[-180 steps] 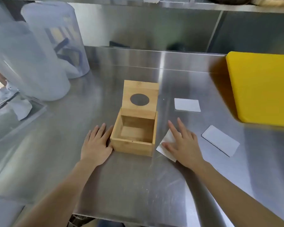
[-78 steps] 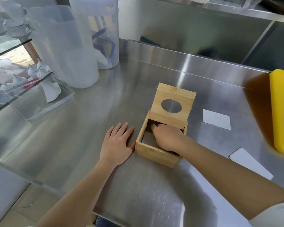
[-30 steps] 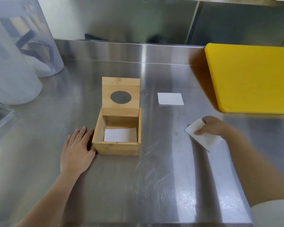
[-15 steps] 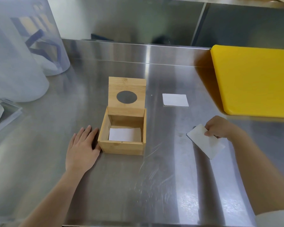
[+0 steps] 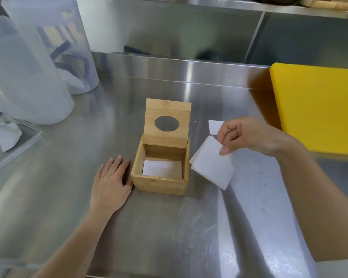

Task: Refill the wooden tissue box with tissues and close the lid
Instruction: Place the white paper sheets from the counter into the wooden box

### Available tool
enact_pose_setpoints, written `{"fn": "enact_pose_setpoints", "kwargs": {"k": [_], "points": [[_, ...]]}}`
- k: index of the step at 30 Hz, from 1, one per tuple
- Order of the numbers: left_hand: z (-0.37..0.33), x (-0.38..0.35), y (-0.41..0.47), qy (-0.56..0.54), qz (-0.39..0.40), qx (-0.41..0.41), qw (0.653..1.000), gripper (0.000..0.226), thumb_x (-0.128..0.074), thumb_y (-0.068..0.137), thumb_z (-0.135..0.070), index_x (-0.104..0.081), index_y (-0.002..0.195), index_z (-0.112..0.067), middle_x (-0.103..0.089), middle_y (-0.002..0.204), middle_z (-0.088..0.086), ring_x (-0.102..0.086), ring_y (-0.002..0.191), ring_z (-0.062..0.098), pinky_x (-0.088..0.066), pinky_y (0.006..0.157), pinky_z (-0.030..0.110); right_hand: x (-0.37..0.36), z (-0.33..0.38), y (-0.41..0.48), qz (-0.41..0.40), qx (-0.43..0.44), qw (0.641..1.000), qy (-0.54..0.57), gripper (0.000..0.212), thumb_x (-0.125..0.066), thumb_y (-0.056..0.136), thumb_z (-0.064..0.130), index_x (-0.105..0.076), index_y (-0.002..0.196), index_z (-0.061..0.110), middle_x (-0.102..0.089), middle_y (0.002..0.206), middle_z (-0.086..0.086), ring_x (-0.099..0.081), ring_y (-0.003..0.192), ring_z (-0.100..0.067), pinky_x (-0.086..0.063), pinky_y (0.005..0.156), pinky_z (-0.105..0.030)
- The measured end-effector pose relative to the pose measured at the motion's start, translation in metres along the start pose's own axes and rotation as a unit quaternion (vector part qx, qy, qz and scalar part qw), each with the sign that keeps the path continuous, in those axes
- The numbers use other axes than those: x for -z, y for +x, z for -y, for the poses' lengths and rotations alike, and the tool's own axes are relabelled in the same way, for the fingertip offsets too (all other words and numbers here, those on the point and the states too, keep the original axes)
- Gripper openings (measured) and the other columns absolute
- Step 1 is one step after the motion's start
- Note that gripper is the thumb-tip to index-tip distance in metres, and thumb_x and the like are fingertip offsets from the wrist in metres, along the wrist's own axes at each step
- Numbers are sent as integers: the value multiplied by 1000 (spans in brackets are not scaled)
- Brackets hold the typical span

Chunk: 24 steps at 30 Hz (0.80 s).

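Observation:
The wooden tissue box (image 5: pixel 159 183) stands on the steel counter with its lid (image 5: pixel 168 111) raised upright; the lid has an oval hole. One white tissue (image 5: pixel 162 169) lies flat inside the box. My left hand (image 5: pixel 109 185) rests flat on the counter, touching the box's left side. My right hand (image 5: pixel 247 136) pinches a folded white tissue (image 5: pixel 213 167) in the air just right of the box. Another tissue (image 5: pixel 214 126) lies on the counter behind that hand, partly hidden.
A thick yellow cutting board (image 5: pixel 317 105) lies at the right. Two large translucent plastic containers (image 5: pixel 28 63) stand at the back left. A clear tray (image 5: pixel 10 141) with crumpled paper sits at the left edge. A steel backsplash runs behind the counter.
My right hand has lifted the tissue off the counter and carried it left toward the box. My left hand has stayed beside the box.

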<state>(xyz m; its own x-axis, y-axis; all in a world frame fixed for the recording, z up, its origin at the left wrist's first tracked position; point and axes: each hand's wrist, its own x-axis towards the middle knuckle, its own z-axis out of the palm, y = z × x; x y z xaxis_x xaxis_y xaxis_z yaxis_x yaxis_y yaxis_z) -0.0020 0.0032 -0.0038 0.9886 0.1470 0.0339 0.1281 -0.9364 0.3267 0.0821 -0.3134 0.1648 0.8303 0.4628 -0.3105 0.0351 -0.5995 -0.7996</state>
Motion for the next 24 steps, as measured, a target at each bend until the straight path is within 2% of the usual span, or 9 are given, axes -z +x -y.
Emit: {"fn": "enact_pose_setpoints", "kwargs": {"k": [2, 7, 9, 12, 15, 17, 20, 22, 24], "points": [[0, 0, -1, 4, -2, -1, 1000, 55, -44, 84, -33, -38, 138, -24, -30, 152, 2, -20, 143, 20, -14, 117, 39, -14, 16, 12, 57, 15, 998, 11, 21, -76, 68, -1, -65, 73, 16, -74, 67, 3, -68, 68, -8, -52, 68, -18], [-1, 1, -1, 8, -2, 2, 1000, 59, -31, 81, -42, -38, 138, -27, -32, 152, 1, -21, 142, 20, -14, 117, 38, -59, 37, 53, 135, 35, 990, 5, 19, -75, 72, 0, -62, 79, 13, -72, 71, -1, -64, 69, -11, -50, 61, -17], [0, 1, -1, 11, 3, 3, 1000, 56, -31, 84, -42, -36, 138, -29, -30, 153, 0, -19, 143, 19, -13, 118, 38, -74, 42, 66, 143, 34, 988, -37, 16, -72, 75, 2, -61, 85, 9, -71, 79, -7, -64, 67, -9, -49, 58, -16], [-1, 1, 0, 7, 4, 6, 1000, 60, -27, 81, -45, -36, 139, -30, -30, 153, -1, -18, 143, 18, -12, 118, 37, -93, 44, 78, 142, 47, 979, -138, 15, -69, 79, 7, -59, 91, 8, -66, 73, 1, -58, 59, -3, -44, 56, -17], [-2, 1, -1, 4, 5, 13, 1000, 60, -27, 80, -46, -37, 138, -31, -30, 153, -2, -18, 143, 17, -11, 118, 36, -108, 43, 82, 123, 70, 949, -280, 17, -59, 85, 7, -59, 102, 6, -59, 83, 0, -52, 70, -14, -35, 55, -20], [-1, 2, 0, 8, 6, 11, 1000, 55, -32, 85, -45, -36, 138, -30, -29, 153, -2, -18, 143, 17, -11, 118, 36, -119, 41, 83, 118, 84, 922, -360, 14, -52, 87, 2, -57, 99, 4, -54, 84, -4, -48, 75, -19, -31, 52, -23], [-2, 2, 0, 17, 4, 5, 1000, 50, -40, 90, -40, -35, 139, -30, -29, 153, -2, -18, 143, 18, -11, 118, 37, -134, 33, 81, 125, 89, 890, -428, 13, -44, 86, -4, -46, 84, 9, -40, 68, -3, -41, 62, -19, -27, 48, -26], [-2, 3, 0, 17, -1, 6, 1000, 51, -39, 90, -42, -36, 139, -29, -31, 152, -2, -19, 143, 18, -10, 117, 36, -139, 29, 80, 127, 94, 885, -439, 17, -43, 85, -6, -42, 82, 11, -37, 67, -2, -38, 57, -16, -27, 47, -26], [-3, 3, -1, 16, -7, 9, 1000, 54, -33, 86, -45, -38, 138, -28, -34, 151, -1, -21, 142, 18, -11, 116, 36, -140, 27, 84, 113, 97, 892, -428, 16, -43, 84, -7, -47, 83, 8, -38, 67, -2, -41, 60, -19, -27, 47, -27]]}}
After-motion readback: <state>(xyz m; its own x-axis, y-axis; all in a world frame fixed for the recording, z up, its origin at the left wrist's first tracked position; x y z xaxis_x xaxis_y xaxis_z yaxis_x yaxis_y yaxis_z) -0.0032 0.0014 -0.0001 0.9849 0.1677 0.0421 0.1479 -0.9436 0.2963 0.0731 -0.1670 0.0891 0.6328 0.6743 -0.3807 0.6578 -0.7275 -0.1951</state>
